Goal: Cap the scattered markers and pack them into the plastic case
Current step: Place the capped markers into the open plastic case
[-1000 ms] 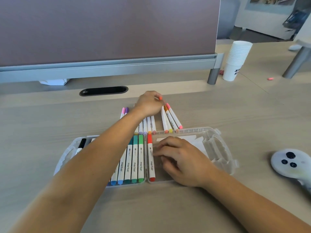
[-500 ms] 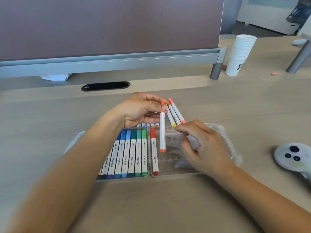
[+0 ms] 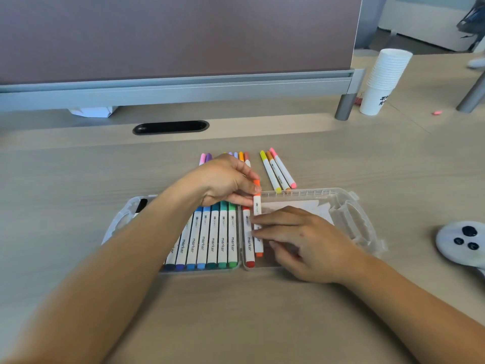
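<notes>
On the desk [image 3: 262, 316], my right hand [image 3: 309, 245] lies nearest, fingers stretched flat, the tips pressing the orange marker [image 3: 257, 208] into the right half of the open clear case [image 3: 350, 206], just beside a red marker [image 3: 248, 248]. The left half holds blue and green markers [image 3: 212, 240]. Farther off, my left hand [image 3: 223, 182] pinches the orange marker's far end. Beyond the case lie three loose markers [image 3: 278, 172].

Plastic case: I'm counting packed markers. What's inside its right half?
A red marker, and beside it an orange marker pinched by the left hand and touched by the right hand, which hides part of the case.
</notes>
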A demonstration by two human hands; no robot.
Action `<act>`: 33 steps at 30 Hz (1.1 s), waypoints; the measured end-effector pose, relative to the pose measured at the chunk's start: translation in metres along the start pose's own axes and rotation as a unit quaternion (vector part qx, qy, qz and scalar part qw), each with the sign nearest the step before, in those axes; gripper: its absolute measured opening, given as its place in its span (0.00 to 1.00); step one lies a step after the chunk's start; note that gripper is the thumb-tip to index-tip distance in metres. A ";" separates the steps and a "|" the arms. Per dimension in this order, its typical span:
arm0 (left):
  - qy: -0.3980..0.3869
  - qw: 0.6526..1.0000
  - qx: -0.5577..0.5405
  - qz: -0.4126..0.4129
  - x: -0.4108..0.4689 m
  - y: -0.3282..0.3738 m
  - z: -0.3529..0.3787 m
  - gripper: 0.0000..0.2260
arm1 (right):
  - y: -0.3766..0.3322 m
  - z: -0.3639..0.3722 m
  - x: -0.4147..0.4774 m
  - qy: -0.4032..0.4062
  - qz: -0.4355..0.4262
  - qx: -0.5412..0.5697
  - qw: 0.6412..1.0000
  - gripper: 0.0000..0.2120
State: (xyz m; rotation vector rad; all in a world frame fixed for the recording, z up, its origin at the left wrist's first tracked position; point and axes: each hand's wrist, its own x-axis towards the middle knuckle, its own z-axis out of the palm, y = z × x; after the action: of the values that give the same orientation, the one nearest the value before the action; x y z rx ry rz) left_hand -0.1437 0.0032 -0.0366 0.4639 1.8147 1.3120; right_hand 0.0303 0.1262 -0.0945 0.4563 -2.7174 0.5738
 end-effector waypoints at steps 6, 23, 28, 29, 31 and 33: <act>0.051 0.966 0.253 0.027 0.003 -0.001 -0.004 0.08 | 0.003 0.002 0.000 -0.006 0.004 0.030 1.000 0.16; 0.192 0.858 0.460 0.124 0.067 0.014 -0.015 0.11 | 0.003 -0.002 -0.001 -0.036 0.032 0.054 0.997 0.27; 0.195 0.812 0.547 0.066 0.095 0.011 -0.020 0.15 | 0.004 -0.002 -0.002 -0.020 0.035 0.023 0.999 0.31; 0.201 0.820 0.532 0.072 0.095 0.012 -0.022 0.14 | 0.004 -0.001 -0.002 -0.019 0.035 0.017 0.999 0.30; 0.212 0.833 0.503 0.090 0.092 0.014 -0.023 0.11 | 0.004 0.001 -0.003 -0.010 0.039 0.008 0.999 0.27; 0.227 0.852 0.459 0.112 0.084 0.019 -0.023 0.09 | 0.004 0.002 -0.003 0.000 0.044 0.004 0.999 0.26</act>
State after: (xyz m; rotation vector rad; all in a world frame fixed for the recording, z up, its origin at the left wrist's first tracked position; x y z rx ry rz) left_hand -0.2148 0.0559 -0.0507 0.9467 2.8329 0.6156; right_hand 0.0307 0.1295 -0.0989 0.3396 -2.7477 0.6076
